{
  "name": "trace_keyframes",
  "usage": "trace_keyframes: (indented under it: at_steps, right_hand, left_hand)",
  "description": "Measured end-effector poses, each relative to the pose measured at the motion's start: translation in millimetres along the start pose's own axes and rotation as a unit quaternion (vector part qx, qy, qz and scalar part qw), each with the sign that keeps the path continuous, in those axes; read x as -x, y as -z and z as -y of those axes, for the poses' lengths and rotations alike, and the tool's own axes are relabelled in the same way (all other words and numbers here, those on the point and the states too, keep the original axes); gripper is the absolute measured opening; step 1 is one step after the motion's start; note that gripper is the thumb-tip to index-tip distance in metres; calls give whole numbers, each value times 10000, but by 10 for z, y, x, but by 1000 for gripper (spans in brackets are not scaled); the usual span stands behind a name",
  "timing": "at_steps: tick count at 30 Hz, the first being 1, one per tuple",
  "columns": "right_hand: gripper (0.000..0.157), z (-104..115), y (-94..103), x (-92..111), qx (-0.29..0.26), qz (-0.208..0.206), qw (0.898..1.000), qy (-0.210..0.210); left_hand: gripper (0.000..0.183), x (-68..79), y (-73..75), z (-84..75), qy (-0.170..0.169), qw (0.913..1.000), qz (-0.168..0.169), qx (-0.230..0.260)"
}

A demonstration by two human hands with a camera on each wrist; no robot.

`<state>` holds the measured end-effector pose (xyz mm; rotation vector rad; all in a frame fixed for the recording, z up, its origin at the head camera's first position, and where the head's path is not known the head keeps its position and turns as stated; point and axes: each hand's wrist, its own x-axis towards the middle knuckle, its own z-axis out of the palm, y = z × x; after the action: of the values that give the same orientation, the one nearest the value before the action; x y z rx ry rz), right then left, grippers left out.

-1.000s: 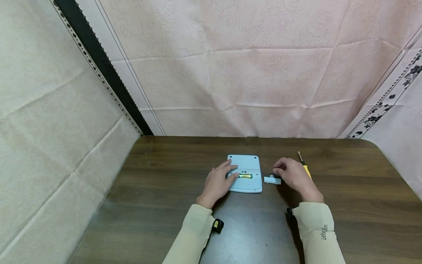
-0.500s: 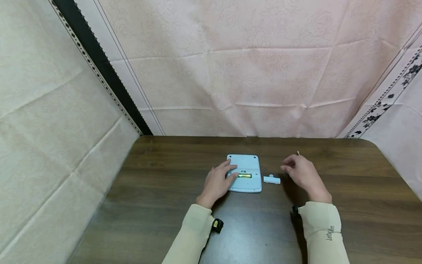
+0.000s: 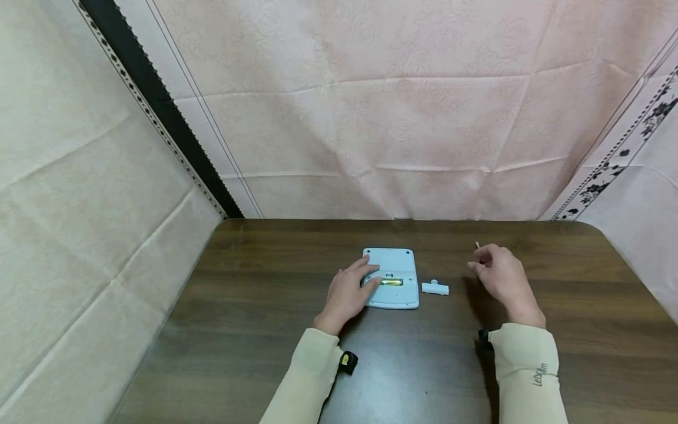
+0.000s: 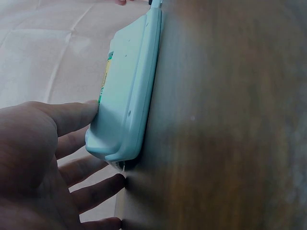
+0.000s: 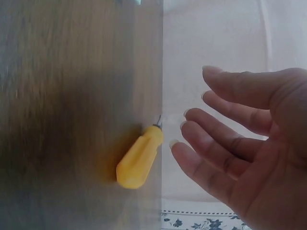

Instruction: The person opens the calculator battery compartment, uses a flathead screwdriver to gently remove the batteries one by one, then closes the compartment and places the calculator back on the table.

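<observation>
A flat light blue device (image 3: 392,259), resembling a calculator lying back side up, rests on the table; its battery slot shows a green-gold battery (image 3: 393,282). My left hand (image 3: 346,294) lies over its left side, thumb and forefinger touching the back face, the other fingers spread past the edge in the left wrist view. Right of the device lies a small light blue battery cover (image 3: 435,288). My right hand (image 3: 503,277) is raised with loosely bent fingers and nothing between them. Below it lies a yellow-handled screwdriver (image 5: 138,160), mostly hidden by the hand in the head view.
The brown wooden table (image 3: 254,330) ends at a straight back edge, with a pale patterned cloth (image 3: 424,129) hanging behind it. More cloth hangs at the left and right sides.
My right hand has moved right, away from the battery cover, to above the screwdriver, which it now mostly covers in the head view. My left hand has stayed on the device.
</observation>
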<state>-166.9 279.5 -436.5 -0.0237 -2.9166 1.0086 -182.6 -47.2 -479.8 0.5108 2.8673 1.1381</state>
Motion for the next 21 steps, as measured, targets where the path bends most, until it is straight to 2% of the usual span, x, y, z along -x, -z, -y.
trace_keyframes:
  at_steps: [10, 21]
  right_hand:
    - [42, -148, 33, -12, 33, -94, 9984, -549]
    - [48, -201, 25, -22, -108, 242, 9943, -1034]
  left_hand:
    - [38, 3, 0, -3, 23, 10000, 13, 34]
    - [38, 16, 6, -13, -2, 10000, 1, 45]
